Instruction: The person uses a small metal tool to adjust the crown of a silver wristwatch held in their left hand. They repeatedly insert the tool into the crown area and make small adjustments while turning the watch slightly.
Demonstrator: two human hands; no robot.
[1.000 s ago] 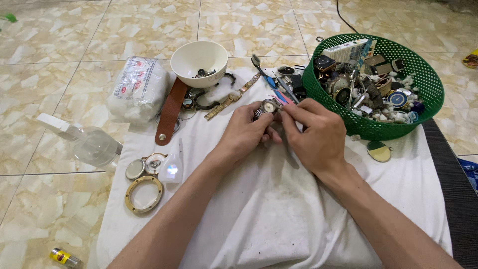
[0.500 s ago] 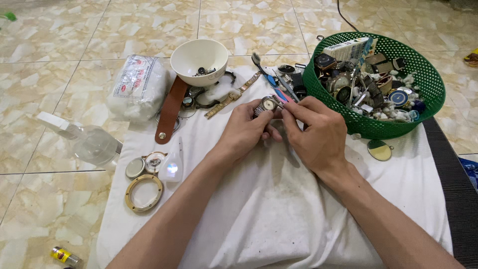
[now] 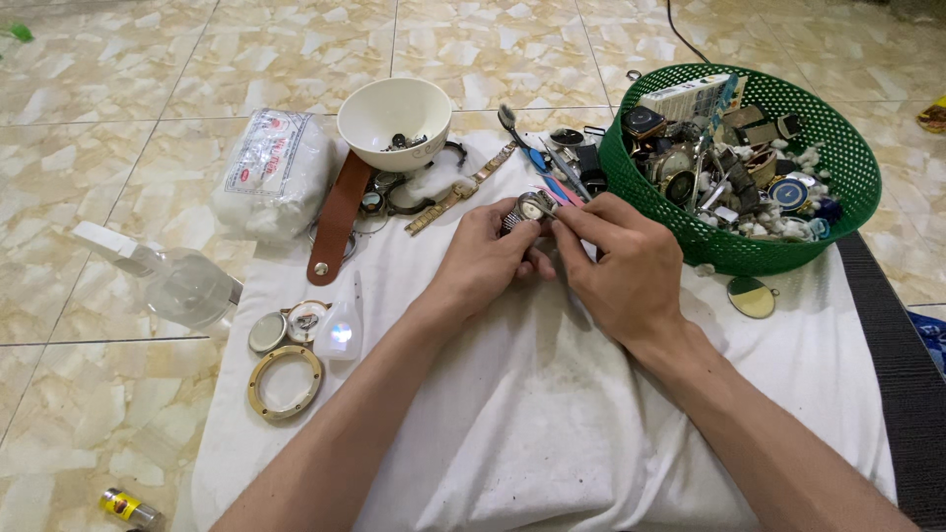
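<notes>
We see a tiled floor (image 3: 148, 59) carrying a white cloth (image 3: 552, 414). On the cloth: green basket (image 3: 857, 187), white bowl (image 3: 394, 113), brown strap (image 3: 337, 212), gold ring (image 3: 286, 381), small oval disc (image 3: 753, 297). Directly on the tiles: clear spray bottle (image 3: 168, 276), cotton bag (image 3: 276, 172), small yellow cell (image 3: 130, 508).

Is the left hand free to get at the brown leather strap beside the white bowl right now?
Probably not at once: the left hand pinches the small watch case along with the right hand. The cloth between it and the brown leather strap looks unobstructed, so only the grip stands in the way.
</notes>
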